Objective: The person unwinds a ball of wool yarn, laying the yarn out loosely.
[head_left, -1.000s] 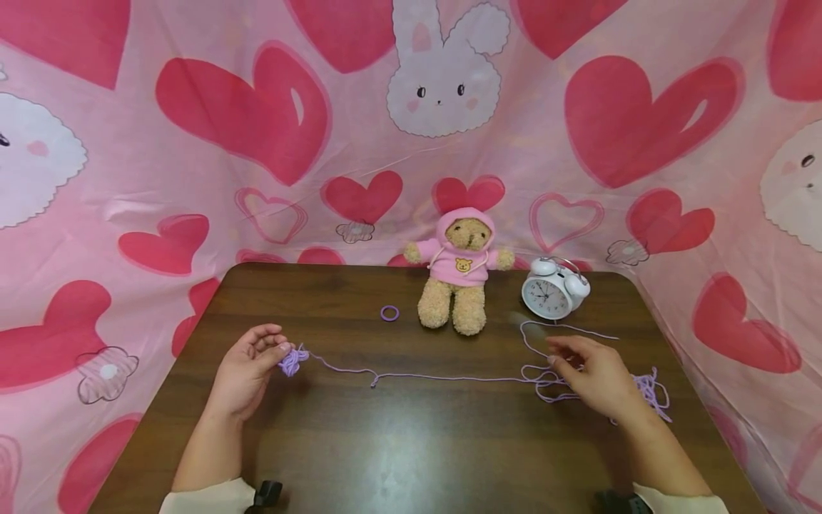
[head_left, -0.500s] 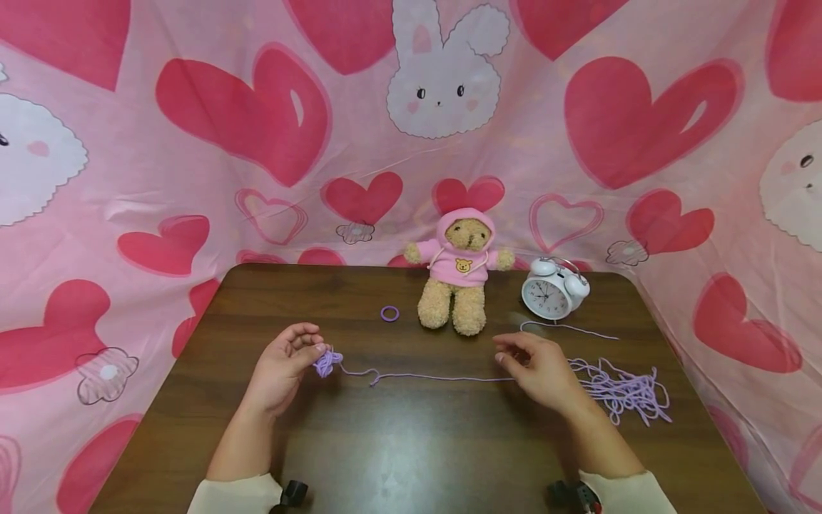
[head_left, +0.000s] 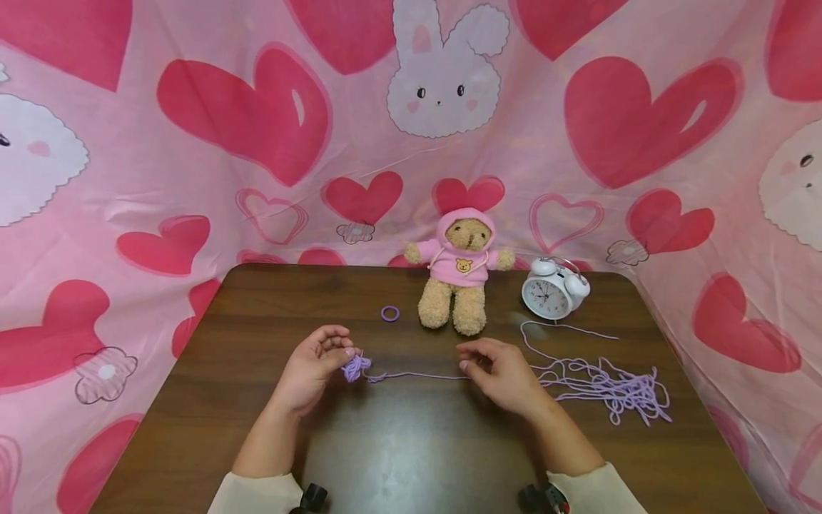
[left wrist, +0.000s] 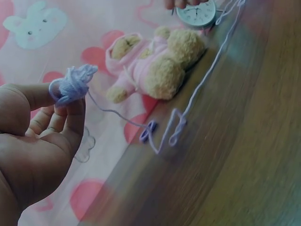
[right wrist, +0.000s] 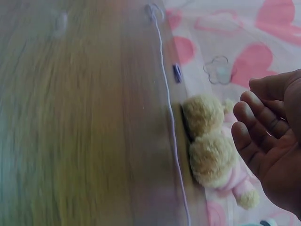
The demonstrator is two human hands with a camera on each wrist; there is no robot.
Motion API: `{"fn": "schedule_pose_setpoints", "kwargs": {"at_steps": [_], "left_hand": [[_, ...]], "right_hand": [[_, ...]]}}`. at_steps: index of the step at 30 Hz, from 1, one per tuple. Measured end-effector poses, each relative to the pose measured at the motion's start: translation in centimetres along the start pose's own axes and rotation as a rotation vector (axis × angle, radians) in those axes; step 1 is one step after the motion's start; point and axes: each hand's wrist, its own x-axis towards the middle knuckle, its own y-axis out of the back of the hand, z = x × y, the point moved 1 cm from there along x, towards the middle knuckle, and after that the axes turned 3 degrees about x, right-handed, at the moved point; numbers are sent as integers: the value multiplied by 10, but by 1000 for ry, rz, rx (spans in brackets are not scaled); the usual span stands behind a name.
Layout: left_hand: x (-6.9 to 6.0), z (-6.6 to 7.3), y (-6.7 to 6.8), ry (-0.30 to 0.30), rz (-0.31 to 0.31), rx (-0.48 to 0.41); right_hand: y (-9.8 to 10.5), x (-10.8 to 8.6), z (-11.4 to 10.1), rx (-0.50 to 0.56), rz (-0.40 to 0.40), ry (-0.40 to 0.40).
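Note:
My left hand (head_left: 307,375) pinches a small wound bundle of lilac yarn (head_left: 355,368) between thumb and fingertips, left of the table's middle. In the left wrist view the bundle (left wrist: 73,85) sits at the fingertips, with a loose strand (left wrist: 207,75) trailing from it. My right hand (head_left: 507,378) hovers over that strand, its fingers loosely bent. The right wrist view shows nothing held in the right hand (right wrist: 277,146); the strand (right wrist: 170,117) runs apart from it. On the right, a tangled heap of the same yarn (head_left: 632,394) lies on the table.
A teddy bear (head_left: 457,268) in a pink hoodie sits at the back of the brown table (head_left: 398,457). To its right stands a white twin-bell alarm clock (head_left: 554,289). A purple ring (head_left: 389,314) lies left of the bear. A pink heart-patterned cloth (head_left: 257,221) hangs behind.
The left hand has moved right with the yarn bundle, and the strand beside it has shortened and bunched. The right hand has moved left, away from the yarn heap.

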Motion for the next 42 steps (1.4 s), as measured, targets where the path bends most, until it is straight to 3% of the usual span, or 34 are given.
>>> {"fn": "schedule_pose_setpoints", "kwargs": {"at_steps": [13,22,32,42], "left_hand": [[6,-2,-31,50,-77,-17],[6,-5,-45,28,-122,-20],[7,-7,-51,30,-121,-32],[5,-4,-46,33,-92,-27]], "right_hand": [[-37,11,-17,117,-43,9],[-66,19,-24,130,-91,52],[-82,26,-34,135,-78,77],[-80,28,-40,147,-27,119]]}}
